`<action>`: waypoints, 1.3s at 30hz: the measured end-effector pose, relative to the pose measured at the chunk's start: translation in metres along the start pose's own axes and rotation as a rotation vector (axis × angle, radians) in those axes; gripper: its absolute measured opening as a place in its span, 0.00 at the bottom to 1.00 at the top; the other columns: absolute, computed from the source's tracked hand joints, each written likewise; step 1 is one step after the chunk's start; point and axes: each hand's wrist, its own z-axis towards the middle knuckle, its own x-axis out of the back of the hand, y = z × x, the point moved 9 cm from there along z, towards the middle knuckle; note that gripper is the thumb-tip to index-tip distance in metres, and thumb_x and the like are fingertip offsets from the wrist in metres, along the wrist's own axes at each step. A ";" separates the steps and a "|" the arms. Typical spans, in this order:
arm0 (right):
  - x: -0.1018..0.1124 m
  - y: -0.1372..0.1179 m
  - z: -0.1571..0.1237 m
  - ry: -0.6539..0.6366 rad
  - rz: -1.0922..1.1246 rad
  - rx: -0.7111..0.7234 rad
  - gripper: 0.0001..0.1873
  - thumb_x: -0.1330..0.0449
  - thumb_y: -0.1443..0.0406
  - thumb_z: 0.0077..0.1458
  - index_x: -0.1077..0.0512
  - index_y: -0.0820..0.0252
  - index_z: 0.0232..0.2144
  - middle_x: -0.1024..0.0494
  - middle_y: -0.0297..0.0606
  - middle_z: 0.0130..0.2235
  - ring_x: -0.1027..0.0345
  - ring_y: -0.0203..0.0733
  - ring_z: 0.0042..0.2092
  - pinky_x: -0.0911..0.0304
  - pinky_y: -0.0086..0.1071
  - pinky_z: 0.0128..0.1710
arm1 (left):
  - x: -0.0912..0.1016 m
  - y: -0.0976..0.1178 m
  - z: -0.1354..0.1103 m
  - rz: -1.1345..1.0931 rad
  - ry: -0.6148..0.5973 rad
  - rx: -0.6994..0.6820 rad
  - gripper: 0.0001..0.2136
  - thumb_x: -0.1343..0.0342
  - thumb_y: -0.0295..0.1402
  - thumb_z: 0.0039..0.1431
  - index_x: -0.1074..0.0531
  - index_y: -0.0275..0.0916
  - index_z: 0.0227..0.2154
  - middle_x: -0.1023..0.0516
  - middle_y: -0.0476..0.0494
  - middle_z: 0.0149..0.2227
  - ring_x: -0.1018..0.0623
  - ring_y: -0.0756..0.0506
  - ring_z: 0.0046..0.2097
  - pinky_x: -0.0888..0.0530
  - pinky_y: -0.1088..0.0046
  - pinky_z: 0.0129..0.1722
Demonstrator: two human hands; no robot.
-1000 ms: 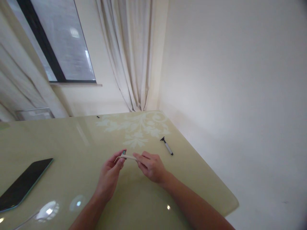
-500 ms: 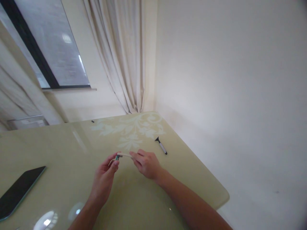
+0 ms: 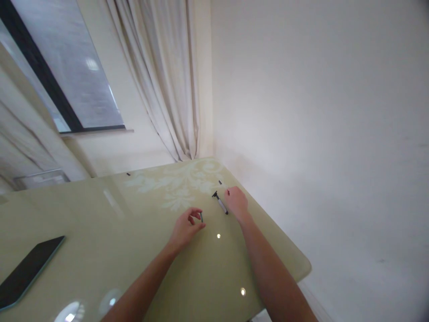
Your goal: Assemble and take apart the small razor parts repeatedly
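My left hand (image 3: 186, 227) is raised over the table, its thumb and fingertips closed on a small, thin teal-and-dark piece (image 3: 201, 217). My right hand (image 3: 236, 202) is at the table's far right part, its fingers curled round a slim white stick with a dark tip (image 3: 220, 183), like a small brush. Most of that stick is hidden by the fingers. Between the hands, nearer the right one, a razor (image 3: 221, 204) with a black head and a grey handle lies on the table.
The glossy pale-green table (image 3: 150, 250) has a leaf pattern at its far corner. A dark tablet (image 3: 30, 270) lies at the left. Near the back edge is a tiny dark bit (image 3: 128, 174). A wall (image 3: 318, 156) borders the right side, and curtains (image 3: 167, 89) hang behind.
My right hand has carried the white stick away from the small teal piece, up and right past the razor. My left hand has shifted right, still pinching the piece. The view has turned slightly.
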 end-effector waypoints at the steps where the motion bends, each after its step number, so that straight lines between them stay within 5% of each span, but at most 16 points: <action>1: -0.003 0.007 0.001 -0.011 -0.009 -0.019 0.20 0.50 0.64 0.70 0.18 0.64 0.44 0.20 0.55 0.48 0.24 0.51 0.47 0.37 0.34 0.41 | -0.009 0.002 0.008 0.029 -0.008 0.000 0.20 0.35 0.35 0.49 0.23 0.39 0.47 0.18 0.44 0.39 0.25 0.46 0.33 0.27 0.70 0.36; 5: -0.016 0.020 0.002 -0.052 -0.044 -0.060 0.16 0.47 0.67 0.68 0.18 0.61 0.46 0.19 0.54 0.49 0.23 0.51 0.48 0.35 0.35 0.43 | -0.031 0.008 0.033 0.162 -0.001 0.017 0.18 0.35 0.33 0.53 0.21 0.42 0.49 0.16 0.45 0.40 0.22 0.44 0.38 0.27 0.66 0.44; 11: -0.019 0.021 0.003 -0.035 -0.050 -0.047 0.12 0.42 0.65 0.66 0.19 0.60 0.45 0.19 0.51 0.48 0.23 0.52 0.49 0.34 0.35 0.43 | -0.033 0.010 0.040 0.368 0.077 0.043 0.18 0.36 0.43 0.57 0.19 0.44 0.49 0.20 0.36 0.51 0.27 0.31 0.57 0.35 0.52 0.57; 25: -0.011 -0.008 -0.002 0.016 -0.044 0.095 0.13 0.44 0.62 0.68 0.20 0.60 0.45 0.19 0.49 0.46 0.24 0.51 0.48 0.35 0.35 0.43 | -0.028 0.011 0.037 0.389 0.051 -0.075 0.17 0.38 0.43 0.60 0.18 0.39 0.47 0.20 0.35 0.48 0.21 0.38 0.48 0.28 0.61 0.51; 30: -0.024 -0.017 -0.008 -0.040 -0.062 0.132 0.13 0.42 0.60 0.67 0.20 0.60 0.44 0.18 0.50 0.45 0.23 0.51 0.48 0.33 0.37 0.43 | 0.028 -0.009 0.018 0.389 0.092 -0.117 0.16 0.39 0.44 0.59 0.18 0.43 0.46 0.18 0.39 0.50 0.21 0.37 0.53 0.28 0.61 0.57; 36: -0.035 -0.023 -0.012 -0.076 -0.100 0.139 0.10 0.41 0.64 0.67 0.20 0.60 0.44 0.19 0.51 0.46 0.22 0.52 0.48 0.33 0.36 0.44 | 0.151 -0.094 -0.027 0.551 0.262 0.082 0.19 0.42 0.50 0.58 0.18 0.48 0.46 0.19 0.39 0.58 0.22 0.32 0.58 0.30 0.52 0.61; 39: -0.037 -0.027 -0.013 -0.078 -0.123 0.142 0.10 0.41 0.65 0.67 0.20 0.60 0.44 0.19 0.52 0.46 0.22 0.52 0.48 0.33 0.36 0.44 | 0.182 -0.124 -0.046 0.583 0.283 0.145 0.20 0.44 0.51 0.58 0.18 0.49 0.48 0.22 0.40 0.61 0.23 0.31 0.61 0.31 0.50 0.62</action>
